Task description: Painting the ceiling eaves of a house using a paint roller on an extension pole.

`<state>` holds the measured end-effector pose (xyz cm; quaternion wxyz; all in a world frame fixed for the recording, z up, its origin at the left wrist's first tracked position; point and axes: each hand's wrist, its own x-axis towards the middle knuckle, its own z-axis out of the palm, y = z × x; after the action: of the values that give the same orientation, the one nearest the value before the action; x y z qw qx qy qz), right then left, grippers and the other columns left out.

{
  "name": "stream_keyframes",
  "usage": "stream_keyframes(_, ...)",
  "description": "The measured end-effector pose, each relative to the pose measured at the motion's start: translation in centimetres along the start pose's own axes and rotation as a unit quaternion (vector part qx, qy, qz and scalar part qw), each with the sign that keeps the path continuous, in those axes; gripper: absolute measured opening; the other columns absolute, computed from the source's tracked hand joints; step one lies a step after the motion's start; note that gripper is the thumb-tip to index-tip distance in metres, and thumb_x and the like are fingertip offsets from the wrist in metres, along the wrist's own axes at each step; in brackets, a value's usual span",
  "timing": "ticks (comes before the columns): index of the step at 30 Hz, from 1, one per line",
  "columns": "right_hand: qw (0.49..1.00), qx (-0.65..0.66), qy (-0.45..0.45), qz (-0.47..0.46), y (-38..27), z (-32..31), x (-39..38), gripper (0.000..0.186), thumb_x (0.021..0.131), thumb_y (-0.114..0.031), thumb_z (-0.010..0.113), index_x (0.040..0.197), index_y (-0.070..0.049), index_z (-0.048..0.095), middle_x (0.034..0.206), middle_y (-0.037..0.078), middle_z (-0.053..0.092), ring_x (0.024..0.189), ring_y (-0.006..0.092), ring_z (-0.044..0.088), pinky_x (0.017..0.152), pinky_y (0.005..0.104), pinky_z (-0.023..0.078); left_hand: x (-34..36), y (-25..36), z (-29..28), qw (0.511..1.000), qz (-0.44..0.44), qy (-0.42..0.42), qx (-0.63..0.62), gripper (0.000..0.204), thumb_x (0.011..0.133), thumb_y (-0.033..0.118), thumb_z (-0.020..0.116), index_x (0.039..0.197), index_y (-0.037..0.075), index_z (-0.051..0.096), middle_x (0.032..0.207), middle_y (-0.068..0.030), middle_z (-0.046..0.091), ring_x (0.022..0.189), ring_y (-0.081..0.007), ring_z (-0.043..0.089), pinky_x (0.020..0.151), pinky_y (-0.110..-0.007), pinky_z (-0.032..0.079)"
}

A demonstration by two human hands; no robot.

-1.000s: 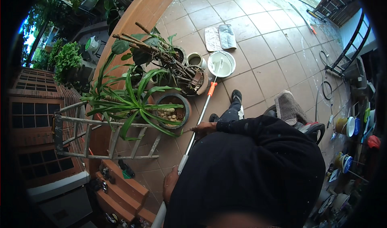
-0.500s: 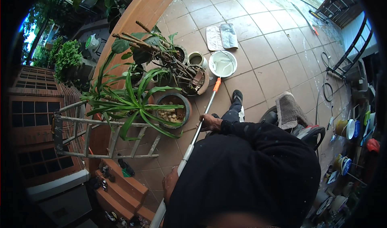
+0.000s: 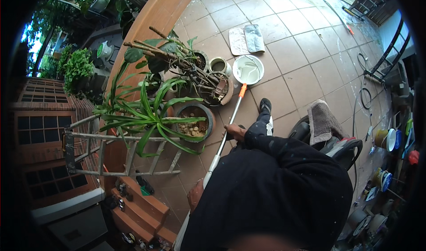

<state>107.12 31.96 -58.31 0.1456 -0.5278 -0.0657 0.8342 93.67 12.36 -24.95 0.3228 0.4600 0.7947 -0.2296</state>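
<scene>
My right hand [image 3: 235,133] is closed around the middle of a long metal pole [image 3: 235,109]. My left hand [image 3: 195,194] grips the pole lower down, beside my dark top, which partly hides it. The pole's orange end [image 3: 242,89] reaches the near rim of a white bucket [image 3: 248,62] on the tiles; whatever it carries inside is hard to make out. Left of the pole stand potted plants, including a spiky green one [image 3: 153,120] in a dark pot and bare branches in a broken-looking pot [image 3: 226,91]. Two folded cloths [image 3: 246,39] lie beyond the bucket.
An aluminium ladder [image 3: 102,153] leans at the left near orange steps [image 3: 137,211]. A black appliance with a towel [image 3: 319,122] on it is at my right, with a hose [image 3: 365,100], spools [image 3: 382,139] and a black ladder [image 3: 390,56] beyond. An orange low wall [image 3: 146,25] borders the tiles.
My right hand has moved up and right and its fingers have wrapped round the pole. The pole's orange end has shifted slightly up and right, as has much of the view.
</scene>
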Motion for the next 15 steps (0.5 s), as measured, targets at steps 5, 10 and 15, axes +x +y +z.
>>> stream_keyframes(5, 0.998, 0.05, -0.004, -0.047, -0.3, -0.9, -1.2, 0.027, 0.102, -0.029, 0.051, 0.101, -0.002, 0.054, 0.081, 0.014, 0.068, 0.071, 0.0317, 0.071, 0.064, 0.0464, 0.061, 0.7, 0.6, -0.5, 0.998, 0.044, 0.034, -0.027, 0.046, 0.092, 0.029, 0.06, 0.132, 0.008, 0.055, 0.109, -0.0228, 0.068, 0.103, -0.0424, 0.066, 0.089, -0.05, 0.051)
stream_keyframes(10, 0.998, 0.049, 0.003, -0.025, -0.7, -0.5, -2.8, 0.025, 0.103, -0.029, 0.052, 0.101, -0.004, 0.053, 0.076, 0.013, 0.065, 0.068, 0.0312, 0.07, 0.061, 0.0441, 0.061, 0.8, 0.0, -0.6, 0.999, 0.027, 0.011, -0.02, 0.046, 0.093, 0.03, 0.059, 0.134, 0.01, 0.055, 0.11, -0.0224, 0.068, 0.106, -0.0413, 0.065, 0.091, -0.049, 0.05)
stream_keyframes(15, 0.991, 0.118, -0.034, -0.057, 0.6, -1.0, 0.2, 0.023, 0.102, -0.027, 0.053, 0.099, -0.005, 0.052, 0.075, 0.013, 0.066, 0.066, 0.0312, 0.07, 0.06, 0.0448, 0.061, 0.2, 1.0, -1.9, 0.999, 0.014, 0.014, -0.025, 0.046, 0.093, 0.03, 0.059, 0.135, 0.01, 0.055, 0.11, -0.0225, 0.068, 0.106, -0.0414, 0.065, 0.092, -0.049, 0.05)
